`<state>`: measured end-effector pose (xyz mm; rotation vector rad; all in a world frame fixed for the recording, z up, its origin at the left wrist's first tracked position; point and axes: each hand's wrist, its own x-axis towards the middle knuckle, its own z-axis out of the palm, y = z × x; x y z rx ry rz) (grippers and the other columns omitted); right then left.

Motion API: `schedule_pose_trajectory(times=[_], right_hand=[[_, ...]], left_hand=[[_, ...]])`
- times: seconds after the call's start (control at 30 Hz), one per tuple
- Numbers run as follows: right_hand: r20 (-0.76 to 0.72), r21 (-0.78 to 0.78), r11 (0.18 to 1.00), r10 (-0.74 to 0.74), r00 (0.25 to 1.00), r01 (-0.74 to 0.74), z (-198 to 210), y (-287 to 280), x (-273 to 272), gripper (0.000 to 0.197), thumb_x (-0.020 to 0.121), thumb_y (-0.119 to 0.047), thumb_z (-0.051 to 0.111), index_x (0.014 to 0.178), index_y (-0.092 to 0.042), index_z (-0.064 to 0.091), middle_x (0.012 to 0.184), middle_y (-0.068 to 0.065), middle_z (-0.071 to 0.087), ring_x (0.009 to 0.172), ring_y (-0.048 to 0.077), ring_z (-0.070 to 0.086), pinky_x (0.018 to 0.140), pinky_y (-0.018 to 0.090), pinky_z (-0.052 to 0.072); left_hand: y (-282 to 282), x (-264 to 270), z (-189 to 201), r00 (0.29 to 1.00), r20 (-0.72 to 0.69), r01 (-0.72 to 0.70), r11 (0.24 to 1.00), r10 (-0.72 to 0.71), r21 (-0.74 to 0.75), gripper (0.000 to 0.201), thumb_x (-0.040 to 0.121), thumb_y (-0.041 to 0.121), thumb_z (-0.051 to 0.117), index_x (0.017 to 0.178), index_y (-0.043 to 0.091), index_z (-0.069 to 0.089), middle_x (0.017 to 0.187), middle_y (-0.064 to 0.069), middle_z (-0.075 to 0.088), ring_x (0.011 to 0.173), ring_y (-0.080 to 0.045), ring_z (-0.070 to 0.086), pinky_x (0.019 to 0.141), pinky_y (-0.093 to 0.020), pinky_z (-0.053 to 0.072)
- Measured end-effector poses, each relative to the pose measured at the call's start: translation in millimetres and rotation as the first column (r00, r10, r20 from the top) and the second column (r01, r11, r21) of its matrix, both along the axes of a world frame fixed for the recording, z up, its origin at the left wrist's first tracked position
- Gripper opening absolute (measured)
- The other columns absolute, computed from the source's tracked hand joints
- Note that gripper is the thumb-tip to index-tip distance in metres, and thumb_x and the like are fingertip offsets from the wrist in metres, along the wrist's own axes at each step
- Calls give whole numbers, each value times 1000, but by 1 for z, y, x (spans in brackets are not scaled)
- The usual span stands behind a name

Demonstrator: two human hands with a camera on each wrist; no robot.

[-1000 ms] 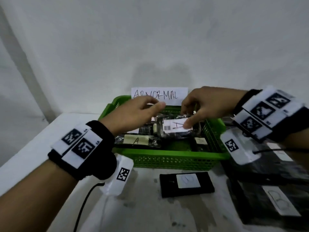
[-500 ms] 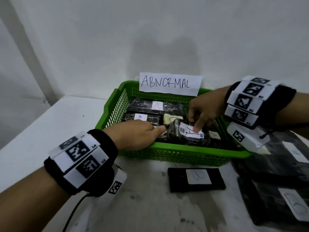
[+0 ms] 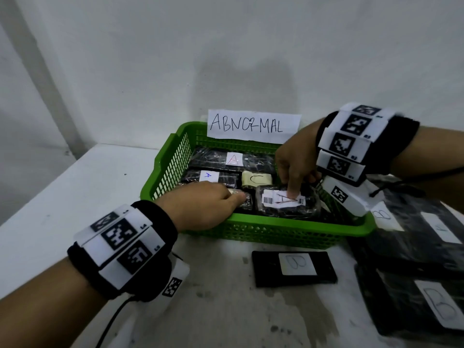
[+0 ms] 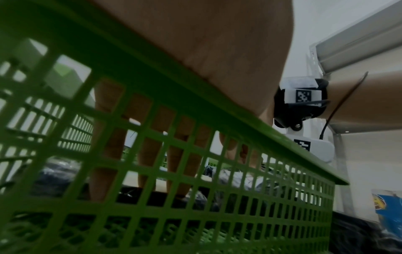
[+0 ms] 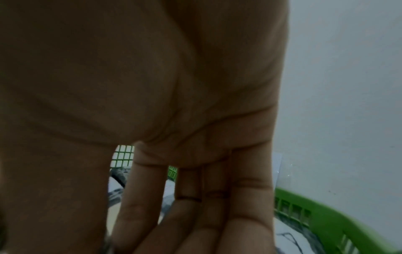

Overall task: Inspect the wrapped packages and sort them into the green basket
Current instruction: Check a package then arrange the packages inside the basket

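Head view shows our right hand (image 3: 295,164) reaching down into the green basket (image 3: 276,228), index finger extended and pressing on the white barcode label of the wrapped package (image 3: 286,202) that lies in the basket's near right corner. The other fingers look loosely bent above it; we cannot tell whether any of them grips the package's far edge. Our left hand (image 3: 200,207) lies over the near rim, fingers straight and relaxed, tips resting on a neighbouring parcel just left of that package. In the left wrist view we see those fingers (image 4: 150,163) through the mesh, stretched down and holding nothing.

The package is dark, shrink-wrapped in shiny, crinkled film. We judge it light and fairly stiff, but slick: the film will slide under a flat fingertip, and a pull on the label could tear it. If it needs moving, we should pinch it across the short sides, thumb against fingers, rather than push from above.

Around it in the basket sit more wrapped parcels labelled A (image 3: 232,159) and C (image 3: 257,179). A paper sign reading ABNORMAL (image 3: 253,125) stands at the back rim. On the white table (image 3: 75,187) outside, flat black packages marked B (image 3: 293,268) lie in front and to the right.
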<state>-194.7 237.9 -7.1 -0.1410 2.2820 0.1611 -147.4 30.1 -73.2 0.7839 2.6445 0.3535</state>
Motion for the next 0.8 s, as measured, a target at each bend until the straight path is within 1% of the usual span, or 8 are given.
schedule_pose_trajectory(times=[0.13, 0.2, 0.27, 0.33, 0.5, 0.63, 0.73, 0.8], right_hand=[[-48, -10, 1000, -7, 999, 6, -11, 0, 1, 21, 90, -20, 76, 93, -2, 64, 54, 0, 57, 40, 7, 52, 44, 16, 45], [-73, -37, 999, 0, 997, -2, -12, 2, 2, 22, 89, -20, 77, 82, -4, 64, 59, 3, 58, 44, 9, 53, 46, 18, 47], [-152, -78, 997, 2, 988, -15, -13, 6, 5, 23, 87, -21, 79, 70, -15, 65, 67, 6, 64, 51, 13, 58, 51, 21, 51], [-292, -111, 993, -8, 956, -26, -15, 11, 9, 20, 83, -23, 83, 71, -25, 67, 73, 5, 71, 55, 14, 62, 57, 23, 54], [-334, -255, 965, -142, 932, 56, -22, 23, 12, 20, 82, -20, 83, 67, -24, 70, 59, -7, 70, 58, 13, 67, 61, 26, 59], [-318, -376, 921, -227, 921, 97, -24, 28, 17, 8, 83, -18, 82, 87, -17, 75, 74, -3, 71, 68, 14, 68, 60, 23, 59], [-227, -362, 928, -180, 957, 88, -15, 33, 20, 35, 75, -26, 87, 106, -22, 71, 96, 0, 72, 86, 16, 69, 75, 26, 59], [-152, -205, 978, -77, 985, 45, -6, 33, 19, 51, 72, -27, 89, 117, -19, 66, 109, 6, 71, 98, 21, 67, 86, 30, 56]], left_hand=[[0, 0, 3, 1000, 4, 4, 1000, -4, 9, 69, 101, 59, 21, 123, 8, 64, 127, -9, 65, 116, -22, 59, 104, -35, 43], [0, 1, 3, 1000, 9, 7, 1000, -7, 5, 68, 102, 58, 21, 121, 8, 64, 126, -10, 65, 115, -23, 59, 103, -34, 43], [-1, 1, 3, 1000, 12, 11, 1000, -11, 5, 66, 102, 58, 21, 120, 11, 65, 127, -8, 64, 116, -22, 58, 106, -36, 42], [0, 2, 4, 1000, 6, 14, 1000, -14, 7, 64, 102, 58, 22, 121, 13, 64, 129, -6, 64, 117, -21, 58, 106, -37, 42], [1, 5, 7, 1000, 1, 21, 1000, -21, 16, 58, 103, 56, 24, 129, 19, 60, 134, -3, 61, 120, -18, 56, 105, -34, 41], [0, 6, 8, 1000, 7, 19, 1000, -19, 25, 55, 103, 55, 25, 133, 23, 58, 139, -1, 59, 124, -18, 53, 107, -33, 40], [1, 6, 9, 1000, 12, 19, 1000, -19, 23, 56, 102, 55, 25, 131, 22, 59, 137, -2, 60, 122, -17, 54, 107, -33, 40], [2, 6, 9, 1000, 22, 22, 1000, -22, 16, 56, 103, 55, 25, 131, 20, 59, 137, -2, 59, 121, -17, 54, 106, -32, 40]])
